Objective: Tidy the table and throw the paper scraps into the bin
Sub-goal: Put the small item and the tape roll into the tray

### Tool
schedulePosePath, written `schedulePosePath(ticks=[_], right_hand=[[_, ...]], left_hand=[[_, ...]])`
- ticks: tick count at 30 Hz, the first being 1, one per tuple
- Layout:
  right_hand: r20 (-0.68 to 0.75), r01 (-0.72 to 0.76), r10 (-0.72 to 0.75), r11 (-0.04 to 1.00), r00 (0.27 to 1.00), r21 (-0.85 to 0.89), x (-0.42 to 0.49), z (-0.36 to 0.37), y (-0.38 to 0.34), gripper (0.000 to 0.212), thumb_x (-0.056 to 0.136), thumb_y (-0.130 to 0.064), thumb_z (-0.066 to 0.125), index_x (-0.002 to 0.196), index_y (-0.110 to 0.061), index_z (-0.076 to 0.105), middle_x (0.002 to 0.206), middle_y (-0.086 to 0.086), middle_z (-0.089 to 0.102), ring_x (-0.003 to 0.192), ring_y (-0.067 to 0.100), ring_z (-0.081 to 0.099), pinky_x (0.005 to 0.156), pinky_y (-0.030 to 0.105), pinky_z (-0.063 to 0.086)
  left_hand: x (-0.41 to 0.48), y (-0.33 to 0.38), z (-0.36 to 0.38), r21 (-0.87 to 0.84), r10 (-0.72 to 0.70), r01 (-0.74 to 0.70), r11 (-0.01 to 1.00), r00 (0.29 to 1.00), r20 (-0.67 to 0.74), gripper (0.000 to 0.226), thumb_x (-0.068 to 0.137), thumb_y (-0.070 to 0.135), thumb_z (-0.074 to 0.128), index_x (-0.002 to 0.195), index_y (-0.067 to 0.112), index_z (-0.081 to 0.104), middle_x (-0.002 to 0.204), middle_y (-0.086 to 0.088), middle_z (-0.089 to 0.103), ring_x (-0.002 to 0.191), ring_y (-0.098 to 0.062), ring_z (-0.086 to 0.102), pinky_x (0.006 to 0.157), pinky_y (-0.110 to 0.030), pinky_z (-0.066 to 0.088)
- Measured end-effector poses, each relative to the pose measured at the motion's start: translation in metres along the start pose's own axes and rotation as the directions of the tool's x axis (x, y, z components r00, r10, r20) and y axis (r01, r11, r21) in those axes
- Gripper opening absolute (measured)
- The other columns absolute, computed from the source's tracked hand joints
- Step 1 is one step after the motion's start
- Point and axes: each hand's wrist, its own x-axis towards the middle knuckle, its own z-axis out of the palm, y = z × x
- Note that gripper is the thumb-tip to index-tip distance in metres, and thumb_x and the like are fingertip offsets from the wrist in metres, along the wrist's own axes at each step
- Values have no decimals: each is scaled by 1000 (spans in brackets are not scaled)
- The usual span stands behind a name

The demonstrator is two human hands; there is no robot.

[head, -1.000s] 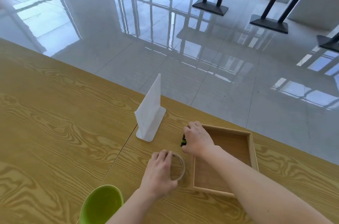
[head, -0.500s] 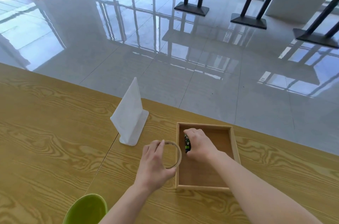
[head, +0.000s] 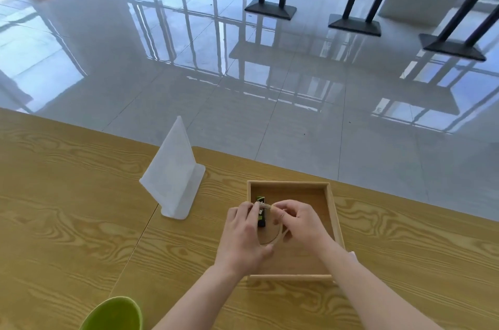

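Note:
A square wooden tray (head: pixel 330 208) sits on the wooden table (head: pixel 67 221). Inside it, along the left wall, lies a small black and green object (head: pixel 261 211). Both hands are over the tray and hold a tape ring (head: pixel 271 235) between them. My left hand (head: pixel 243 237) grips the ring's left side. The ring's right side is pinched by my right hand (head: pixel 299 224). A green bin (head: pixel 113 315) shows at the bottom edge, left of my left forearm. No paper scraps are visible.
A white plastic sign holder (head: pixel 172 175) stands on the table left of the tray. The table's far edge runs just behind the tray, with shiny tiled floor beyond. Black table bases (head: pixel 271 9) stand on the floor far off.
My right hand let go of the black and green object, which now lies in the tray. My left hand carried the tape ring over the tray, and both hands now hold it.

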Motion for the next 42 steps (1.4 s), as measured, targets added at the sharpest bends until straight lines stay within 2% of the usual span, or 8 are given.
schedulePosePath(ticks=[3,5,8,13,19,24,34,42], right_hand=[[-122,-52,42,996,992,-79,-5,-10,11,17,88,-25,71,103,-32,72,76,-10,70,66,10,67,62,35,61],[-208,-164,162,986,965,12,-2,-20,21,17,89,-20,69,105,-26,72,87,-8,72,80,15,70,69,40,62],[-281,-249,251,968,926,44,5,-31,36,16,91,-19,65,106,-24,71,96,-6,71,92,16,68,80,44,60],[-310,-236,192,965,931,-112,11,-24,41,24,92,-27,66,116,-22,68,105,-4,67,95,17,65,84,41,59],[-263,-215,135,928,955,-304,8,-17,40,57,84,-39,73,133,-15,57,118,0,56,101,15,58,89,30,47],[-192,-134,52,884,980,-447,2,-10,44,63,69,-44,82,123,-22,58,109,-7,46,105,14,53,87,27,45],[-235,-87,-21,893,972,-441,7,5,38,78,81,-40,76,147,-17,41,128,0,47,123,19,46,103,28,39],[-161,-62,-33,830,986,-554,-3,-4,41,83,75,-45,80,143,-23,40,123,-1,49,115,19,49,96,28,44]], left_hand=[[11,13,12,8,45,-45,999,997,56,97,72,57,68,152,17,30,148,5,36,133,-15,26,114,-28,32],[17,11,16,24,50,-52,998,994,95,96,73,55,73,152,19,31,149,4,37,136,-16,27,115,-29,30],[27,-2,12,118,23,-29,993,999,45,71,80,44,74,142,23,46,132,4,50,121,-16,40,105,-28,41],[39,-8,9,321,62,-85,943,995,83,41,76,41,77,110,22,65,110,1,53,102,-19,46,90,-31,47],[48,-8,16,398,81,-121,910,990,115,40,77,41,75,110,22,64,116,-3,50,107,-23,44,88,-35,47],[55,-10,17,408,63,-94,908,994,89,30,80,36,74,104,21,66,118,-5,49,107,-25,44,86,-36,48],[45,-16,19,211,-20,7,977,998,60,50,84,34,71,129,22,54,131,-4,44,118,-22,44,98,-31,46],[19,-19,24,69,-94,89,994,993,77,59,92,30,62,146,23,39,136,0,42,125,-15,44,103,-25,42]])
